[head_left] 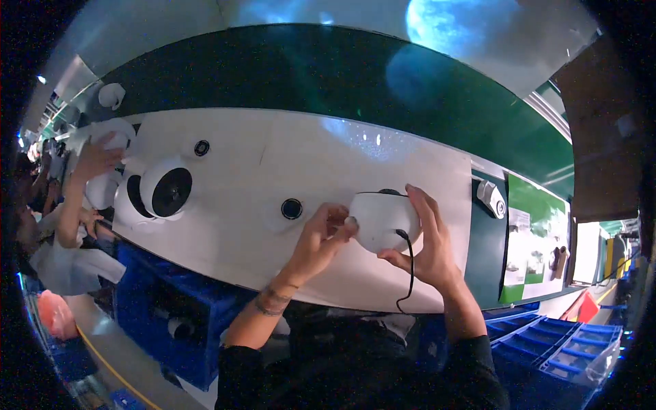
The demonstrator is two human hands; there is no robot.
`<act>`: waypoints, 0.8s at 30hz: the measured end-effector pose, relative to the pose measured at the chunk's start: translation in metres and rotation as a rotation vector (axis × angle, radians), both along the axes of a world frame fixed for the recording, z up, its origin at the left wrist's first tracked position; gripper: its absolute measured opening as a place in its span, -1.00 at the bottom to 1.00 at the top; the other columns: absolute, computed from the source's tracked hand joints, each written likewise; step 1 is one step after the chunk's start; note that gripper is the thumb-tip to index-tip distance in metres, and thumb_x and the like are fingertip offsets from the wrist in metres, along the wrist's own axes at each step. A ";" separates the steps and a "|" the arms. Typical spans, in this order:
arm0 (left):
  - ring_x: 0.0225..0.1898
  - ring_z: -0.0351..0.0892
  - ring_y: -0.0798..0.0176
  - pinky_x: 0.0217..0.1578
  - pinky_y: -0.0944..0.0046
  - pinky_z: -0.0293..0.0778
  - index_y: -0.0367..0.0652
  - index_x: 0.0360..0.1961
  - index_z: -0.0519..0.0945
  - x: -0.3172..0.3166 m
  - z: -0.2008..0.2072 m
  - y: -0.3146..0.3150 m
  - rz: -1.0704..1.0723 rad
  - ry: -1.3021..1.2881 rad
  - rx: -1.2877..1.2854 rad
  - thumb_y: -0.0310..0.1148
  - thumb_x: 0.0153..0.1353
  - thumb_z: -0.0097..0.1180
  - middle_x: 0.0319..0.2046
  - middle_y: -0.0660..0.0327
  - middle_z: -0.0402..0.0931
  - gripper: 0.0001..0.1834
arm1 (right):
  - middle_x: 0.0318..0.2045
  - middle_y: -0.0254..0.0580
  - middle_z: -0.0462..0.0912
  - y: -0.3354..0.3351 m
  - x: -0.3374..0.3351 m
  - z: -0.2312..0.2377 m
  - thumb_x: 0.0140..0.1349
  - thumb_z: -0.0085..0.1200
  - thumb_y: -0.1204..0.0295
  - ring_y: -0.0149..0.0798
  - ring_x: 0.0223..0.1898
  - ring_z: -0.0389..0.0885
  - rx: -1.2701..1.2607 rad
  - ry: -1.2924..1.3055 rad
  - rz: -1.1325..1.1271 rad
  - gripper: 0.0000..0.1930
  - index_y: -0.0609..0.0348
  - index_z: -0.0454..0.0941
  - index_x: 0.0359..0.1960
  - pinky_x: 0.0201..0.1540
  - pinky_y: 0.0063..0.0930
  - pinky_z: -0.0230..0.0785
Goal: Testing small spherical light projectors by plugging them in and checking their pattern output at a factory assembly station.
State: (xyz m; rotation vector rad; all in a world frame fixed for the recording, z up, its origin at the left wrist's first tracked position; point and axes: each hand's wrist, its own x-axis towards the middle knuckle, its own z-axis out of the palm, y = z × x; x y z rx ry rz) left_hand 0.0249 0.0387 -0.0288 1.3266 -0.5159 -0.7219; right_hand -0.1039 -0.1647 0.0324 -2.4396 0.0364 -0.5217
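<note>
While hands (318, 239) (433, 251) hold a white housing (380, 220), its far side seems hidden.

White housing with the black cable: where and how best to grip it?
Probably its curved right side, coming from the right: the right hand spans the white housing there from near edge to far edge. The rounded body seems to favour a wide grip. Stay off the black cable, which meets the face in view.

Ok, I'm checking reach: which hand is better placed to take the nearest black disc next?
Probably the left hand: it is nearer the black disc, while the right hand holds the far side of the white housing.
</note>
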 end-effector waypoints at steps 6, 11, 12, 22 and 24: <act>-0.23 0.53 0.45 -0.21 0.38 0.50 -0.25 -0.10 0.57 0.007 0.001 -0.003 -0.077 0.200 0.011 -0.26 0.37 0.19 -0.29 0.31 0.56 -0.74 | 0.33 0.23 0.33 0.006 -0.001 0.000 -0.20 0.59 0.09 0.26 0.31 0.38 -0.004 -0.013 -0.045 0.12 0.17 0.19 0.41 0.28 -0.02 0.37; -0.21 0.59 0.43 -0.28 0.37 0.53 -0.22 -0.14 0.64 0.003 0.009 0.013 0.114 0.231 0.061 -0.28 0.36 0.17 -0.21 0.30 0.60 -0.78 | 0.32 0.22 0.32 0.004 0.004 0.006 -0.16 0.56 0.12 0.25 0.24 0.42 -0.072 0.002 0.010 0.05 0.21 0.23 0.38 0.21 0.00 0.44; -0.21 0.59 0.43 -0.28 0.37 0.53 -0.22 -0.14 0.64 0.003 0.009 0.019 0.114 0.226 0.065 -0.28 0.36 0.17 -0.21 0.30 0.60 -0.78 | 0.32 0.22 0.32 0.002 0.005 0.008 -0.16 0.56 0.12 0.25 0.24 0.42 -0.068 -0.004 0.007 0.05 0.21 0.23 0.38 0.21 0.00 0.44; -0.22 0.63 0.34 -0.36 0.40 0.54 -0.30 -0.12 0.61 -0.012 -0.010 0.081 0.290 0.096 0.173 -0.37 0.36 0.15 0.02 0.20 0.54 -0.80 | 0.31 0.21 0.34 -0.020 -0.010 0.001 -0.16 0.57 0.11 0.25 0.29 0.39 0.026 0.009 0.053 0.06 0.14 0.23 0.40 0.25 0.00 0.41; -0.26 0.62 0.30 -0.36 0.42 0.54 -0.33 -0.06 0.59 -0.020 -0.013 0.083 0.300 -0.463 0.248 -0.50 0.30 0.16 0.02 0.16 0.55 -0.79 | 0.32 0.22 0.34 -0.026 -0.017 0.001 -0.16 0.57 0.10 0.25 0.31 0.37 0.027 0.028 0.013 0.07 0.13 0.23 0.40 0.25 0.00 0.41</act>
